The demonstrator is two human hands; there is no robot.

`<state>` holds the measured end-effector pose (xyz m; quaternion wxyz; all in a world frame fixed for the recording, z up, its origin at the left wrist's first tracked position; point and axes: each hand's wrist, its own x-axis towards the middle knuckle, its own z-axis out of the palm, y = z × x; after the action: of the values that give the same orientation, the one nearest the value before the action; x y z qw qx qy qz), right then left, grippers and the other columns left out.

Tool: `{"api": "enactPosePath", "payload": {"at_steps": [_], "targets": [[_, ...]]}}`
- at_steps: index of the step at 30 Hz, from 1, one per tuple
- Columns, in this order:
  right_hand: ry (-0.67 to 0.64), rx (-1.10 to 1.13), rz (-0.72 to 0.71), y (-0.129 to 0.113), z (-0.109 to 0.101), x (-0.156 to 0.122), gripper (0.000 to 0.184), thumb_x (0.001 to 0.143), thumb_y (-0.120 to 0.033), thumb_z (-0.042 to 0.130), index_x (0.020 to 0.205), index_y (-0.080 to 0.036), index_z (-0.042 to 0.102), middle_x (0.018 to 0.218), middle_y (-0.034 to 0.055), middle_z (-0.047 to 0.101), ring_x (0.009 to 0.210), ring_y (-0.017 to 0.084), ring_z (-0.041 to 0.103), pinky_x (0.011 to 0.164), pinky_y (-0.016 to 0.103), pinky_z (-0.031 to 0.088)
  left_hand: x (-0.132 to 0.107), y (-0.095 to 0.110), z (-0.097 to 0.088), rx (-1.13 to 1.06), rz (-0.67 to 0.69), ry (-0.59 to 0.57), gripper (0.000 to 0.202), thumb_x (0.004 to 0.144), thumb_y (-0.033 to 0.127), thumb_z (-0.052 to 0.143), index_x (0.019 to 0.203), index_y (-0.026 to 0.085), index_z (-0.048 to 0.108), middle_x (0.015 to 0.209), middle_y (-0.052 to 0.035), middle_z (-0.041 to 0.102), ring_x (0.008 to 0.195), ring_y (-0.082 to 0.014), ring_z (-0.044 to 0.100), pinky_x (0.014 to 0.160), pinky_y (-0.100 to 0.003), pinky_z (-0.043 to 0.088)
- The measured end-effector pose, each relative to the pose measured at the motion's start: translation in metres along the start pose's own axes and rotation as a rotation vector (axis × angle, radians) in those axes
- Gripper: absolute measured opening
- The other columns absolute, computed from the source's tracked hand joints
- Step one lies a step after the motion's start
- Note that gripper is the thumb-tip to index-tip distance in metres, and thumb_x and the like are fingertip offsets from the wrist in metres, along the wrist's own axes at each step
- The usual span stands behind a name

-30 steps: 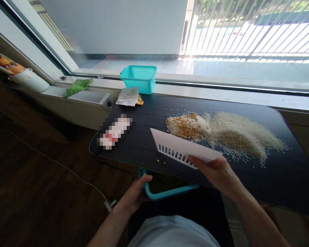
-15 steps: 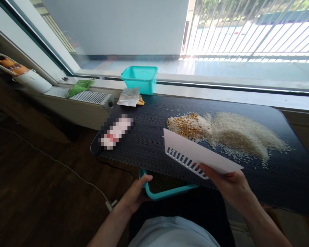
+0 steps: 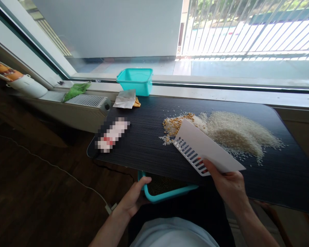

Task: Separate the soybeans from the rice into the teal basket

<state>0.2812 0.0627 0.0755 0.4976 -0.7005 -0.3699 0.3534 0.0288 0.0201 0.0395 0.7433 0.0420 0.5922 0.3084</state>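
Observation:
My right hand [image 3: 228, 183] is closed on a flat white slotted scoop [image 3: 206, 145], a panel with a row of slots along its near side. The scoop is tilted over the dark table, its far end by a heap of yellow kernels and white grains [image 3: 171, 125]. To the right of that spreads a larger pile of white rice [image 3: 239, 130]. Below the table's front edge, my left hand [image 3: 135, 192] grips the left rim of a turquoise bin [image 3: 167, 197], thumb over the edge. Dark granular stuff lies inside it, partly hidden under the table.
Another turquoise bin [image 3: 136, 80] stands at the table's back by the window, with a crumpled whitish packet [image 3: 125, 98] before it. A blurred pinkish item [image 3: 113, 133] lies at the left. Beyond are a radiator [image 3: 84, 99] with a green cloth [image 3: 77, 91] and a cord on the floor.
My right hand has turned the scoop flatter, so more of its face shows and its far end covers part of the yellow kernels. Some white grains now lie left of it. My left hand keeps its grip.

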Motion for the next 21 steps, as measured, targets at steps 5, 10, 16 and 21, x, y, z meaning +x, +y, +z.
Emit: {"api": "enactPosePath", "payload": {"at_steps": [5, 10, 16, 21], "targets": [[0.123, -0.081, -0.056, 0.002, -0.023, 0.009, 0.017, 0.058, -0.036, 0.078, 0.066, -0.022, 0.073, 0.074, 0.0047, 0.075, 0.073, 0.027, 0.071, 0.071, 0.033, 0.059, 0.001, -0.001, 0.002, 0.010, -0.014, -0.017, 0.032, 0.071, 0.035, 0.063, 0.093, 0.012, 0.062, 0.094, -0.0101, 0.070, 0.085, -0.0227, 0.064, 0.076, -0.037, 0.053], [0.049, -0.059, -0.061, -0.014, -0.007, 0.015, 0.017, 0.059, -0.035, 0.076, 0.066, -0.019, 0.073, 0.074, 0.0051, 0.074, 0.073, 0.027, 0.071, 0.067, 0.033, 0.059, 0.001, -0.001, 0.004, 0.010, -0.025, -0.015, 0.035, 0.071, 0.035, 0.063, 0.098, 0.013, 0.060, 0.090, -0.0088, 0.070, 0.081, -0.0220, 0.065, 0.074, -0.036, 0.053], [-0.093, -0.037, -0.028, -0.028, 0.008, 0.023, 0.023, 0.057, -0.035, 0.076, 0.068, -0.015, 0.074, 0.070, 0.0054, 0.074, 0.070, 0.028, 0.071, 0.059, 0.032, 0.058, -0.002, -0.002, 0.002, -0.007, -0.017, -0.028, 0.036, 0.068, 0.036, 0.066, 0.096, 0.014, 0.059, 0.086, -0.0075, 0.070, 0.083, -0.0238, 0.066, 0.074, -0.036, 0.053], [-0.159, -0.032, -0.054, -0.028, 0.001, 0.021, 0.019, 0.061, -0.036, 0.075, 0.072, -0.020, 0.075, 0.074, 0.0030, 0.074, 0.073, 0.027, 0.071, 0.063, 0.033, 0.059, -0.001, -0.001, 0.001, -0.009, -0.019, -0.034, 0.032, 0.068, 0.036, 0.066, 0.090, 0.013, 0.060, 0.083, -0.0081, 0.070, 0.084, -0.0243, 0.066, 0.075, -0.037, 0.053]]}}
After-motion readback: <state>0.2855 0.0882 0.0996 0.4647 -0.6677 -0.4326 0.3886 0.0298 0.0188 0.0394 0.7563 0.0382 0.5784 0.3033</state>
